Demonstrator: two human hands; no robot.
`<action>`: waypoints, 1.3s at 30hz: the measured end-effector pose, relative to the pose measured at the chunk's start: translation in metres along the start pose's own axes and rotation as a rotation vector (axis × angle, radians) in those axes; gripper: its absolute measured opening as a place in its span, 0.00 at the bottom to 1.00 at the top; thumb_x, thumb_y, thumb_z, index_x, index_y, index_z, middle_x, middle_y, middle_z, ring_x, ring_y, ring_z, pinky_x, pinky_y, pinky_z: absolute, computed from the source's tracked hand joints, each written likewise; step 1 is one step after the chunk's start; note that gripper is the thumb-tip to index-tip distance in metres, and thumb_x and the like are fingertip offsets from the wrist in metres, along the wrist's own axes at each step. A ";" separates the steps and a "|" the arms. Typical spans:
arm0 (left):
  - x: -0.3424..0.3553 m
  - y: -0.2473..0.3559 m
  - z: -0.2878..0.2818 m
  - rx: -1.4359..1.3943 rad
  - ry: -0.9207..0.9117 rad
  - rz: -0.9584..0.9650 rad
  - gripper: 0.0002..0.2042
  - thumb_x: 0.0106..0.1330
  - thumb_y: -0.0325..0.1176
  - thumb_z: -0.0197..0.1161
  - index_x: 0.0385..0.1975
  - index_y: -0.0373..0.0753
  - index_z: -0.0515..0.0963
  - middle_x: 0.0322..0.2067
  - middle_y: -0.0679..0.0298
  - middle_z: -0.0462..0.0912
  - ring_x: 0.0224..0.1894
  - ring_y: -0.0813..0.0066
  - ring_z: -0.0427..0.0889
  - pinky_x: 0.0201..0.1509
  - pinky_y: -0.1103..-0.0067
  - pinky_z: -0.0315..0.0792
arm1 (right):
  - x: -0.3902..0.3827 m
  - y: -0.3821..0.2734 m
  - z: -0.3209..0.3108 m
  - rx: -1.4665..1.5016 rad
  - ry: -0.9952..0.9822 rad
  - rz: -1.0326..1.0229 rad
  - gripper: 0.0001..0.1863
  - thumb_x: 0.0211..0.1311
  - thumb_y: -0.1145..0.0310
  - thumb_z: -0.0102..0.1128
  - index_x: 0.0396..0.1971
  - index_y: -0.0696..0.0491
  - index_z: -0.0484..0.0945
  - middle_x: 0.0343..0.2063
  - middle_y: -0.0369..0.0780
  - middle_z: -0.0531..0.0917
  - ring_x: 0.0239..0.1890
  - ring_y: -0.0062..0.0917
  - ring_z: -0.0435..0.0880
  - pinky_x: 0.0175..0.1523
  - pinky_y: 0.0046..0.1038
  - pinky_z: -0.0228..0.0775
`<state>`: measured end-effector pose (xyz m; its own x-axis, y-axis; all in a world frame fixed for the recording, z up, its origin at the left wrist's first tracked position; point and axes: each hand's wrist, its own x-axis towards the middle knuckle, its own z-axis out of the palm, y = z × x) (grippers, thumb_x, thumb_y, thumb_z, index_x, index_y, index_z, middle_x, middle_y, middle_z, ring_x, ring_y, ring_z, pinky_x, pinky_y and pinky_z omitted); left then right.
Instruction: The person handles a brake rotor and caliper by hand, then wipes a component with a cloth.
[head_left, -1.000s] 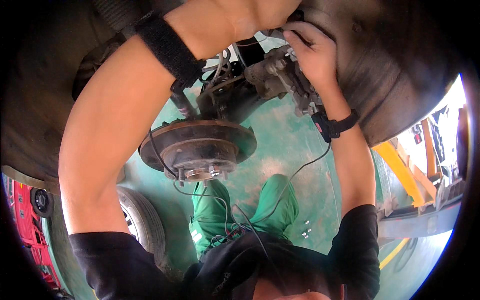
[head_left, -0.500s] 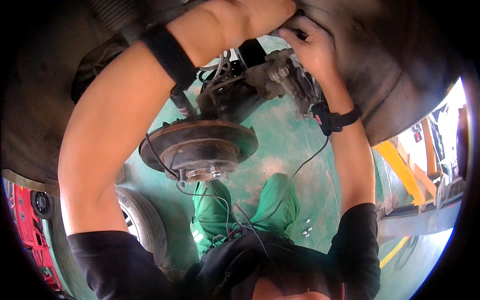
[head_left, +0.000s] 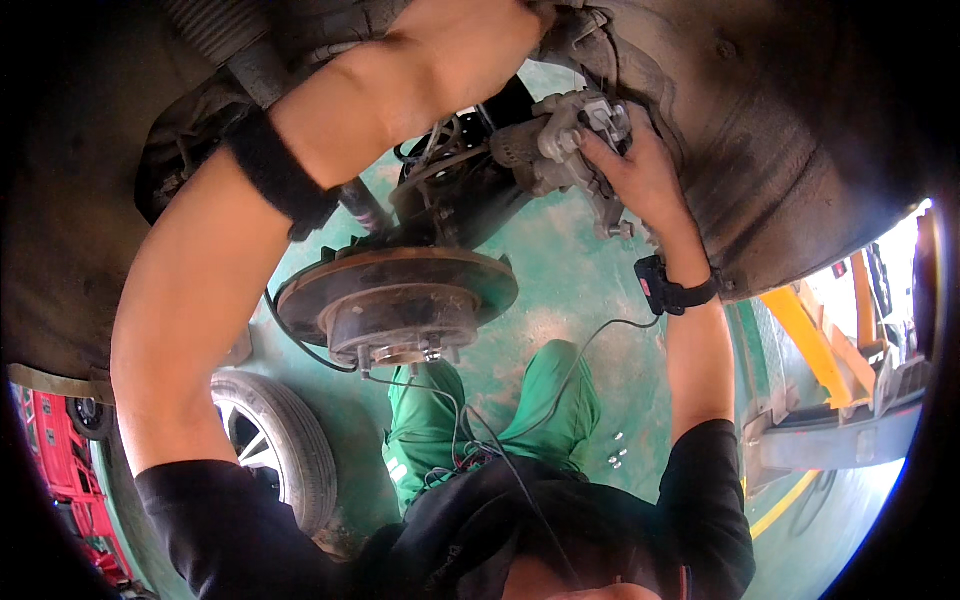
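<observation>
Our right hand (head_left: 648, 178) drops to the brake caliper (head_left: 552, 142)

Half a second ago, this hand is higher, up beside the wheel-arch liner (head_left: 770, 170); now we have it closed around the caliper's right end, thumb in front. The caliper sits above and to the right of the brake disc (head_left: 400, 268), well apart from it. Our left hand (head_left: 480, 42) reaches to the upper edge, fingers hidden, so we cannot tell whether it grips anything. We judge that handling now centres on the caliper.

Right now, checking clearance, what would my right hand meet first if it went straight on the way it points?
Most likely the caliper, which the right hand seems to touch; exact depth is unclear.
</observation>
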<state>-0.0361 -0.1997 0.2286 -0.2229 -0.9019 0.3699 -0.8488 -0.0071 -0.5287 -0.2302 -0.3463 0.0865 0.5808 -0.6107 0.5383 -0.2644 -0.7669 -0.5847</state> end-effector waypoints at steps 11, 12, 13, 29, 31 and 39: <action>-0.022 0.010 0.024 -0.557 0.115 -0.154 0.12 0.70 0.36 0.62 0.46 0.35 0.80 0.31 0.44 0.84 0.38 0.40 0.84 0.42 0.57 0.77 | -0.002 -0.004 0.003 -0.037 0.063 0.000 0.29 0.64 0.52 0.68 0.53 0.60 0.74 0.40 0.57 0.86 0.45 0.56 0.84 0.48 0.46 0.77; -0.024 0.007 0.030 -0.557 0.159 -0.133 0.12 0.70 0.36 0.61 0.46 0.35 0.80 0.30 0.44 0.84 0.37 0.40 0.84 0.41 0.57 0.77 | -0.002 -0.005 0.003 -0.044 0.067 0.003 0.29 0.64 0.52 0.68 0.53 0.60 0.74 0.39 0.57 0.86 0.45 0.56 0.84 0.48 0.46 0.77; -0.027 0.005 0.037 -0.538 0.180 -0.153 0.11 0.70 0.36 0.61 0.45 0.35 0.80 0.31 0.44 0.84 0.37 0.40 0.84 0.42 0.57 0.77 | -0.004 -0.006 0.003 -0.052 0.072 0.006 0.29 0.64 0.52 0.68 0.53 0.60 0.74 0.39 0.57 0.86 0.45 0.56 0.84 0.48 0.46 0.77; -0.065 0.029 0.019 -0.722 -0.310 -0.212 0.21 0.76 0.48 0.57 0.34 0.31 0.80 0.28 0.47 0.84 0.35 0.48 0.85 0.42 0.61 0.76 | -0.012 -0.010 0.003 -0.156 0.104 0.081 0.31 0.62 0.49 0.68 0.53 0.59 0.74 0.40 0.59 0.85 0.46 0.58 0.83 0.49 0.50 0.75; -0.064 0.035 0.006 -0.774 -0.388 -0.213 0.22 0.76 0.48 0.56 0.33 0.30 0.80 0.27 0.48 0.84 0.34 0.49 0.85 0.41 0.61 0.76 | -0.015 -0.008 0.002 -0.146 0.095 0.104 0.30 0.62 0.49 0.68 0.52 0.58 0.74 0.39 0.59 0.85 0.46 0.58 0.83 0.49 0.51 0.75; -0.068 0.041 0.020 -0.707 -0.258 -0.194 0.12 0.70 0.35 0.57 0.32 0.32 0.79 0.33 0.44 0.84 0.41 0.42 0.83 0.45 0.57 0.75 | -0.017 -0.011 0.006 -0.175 0.131 0.075 0.29 0.62 0.49 0.67 0.51 0.57 0.74 0.38 0.58 0.85 0.44 0.59 0.83 0.47 0.52 0.75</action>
<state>-0.0462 -0.1470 0.1664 0.0059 -0.9853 0.1705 -0.9847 0.0239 0.1726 -0.2327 -0.3258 0.0801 0.4523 -0.6788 0.5784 -0.4391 -0.7340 -0.5180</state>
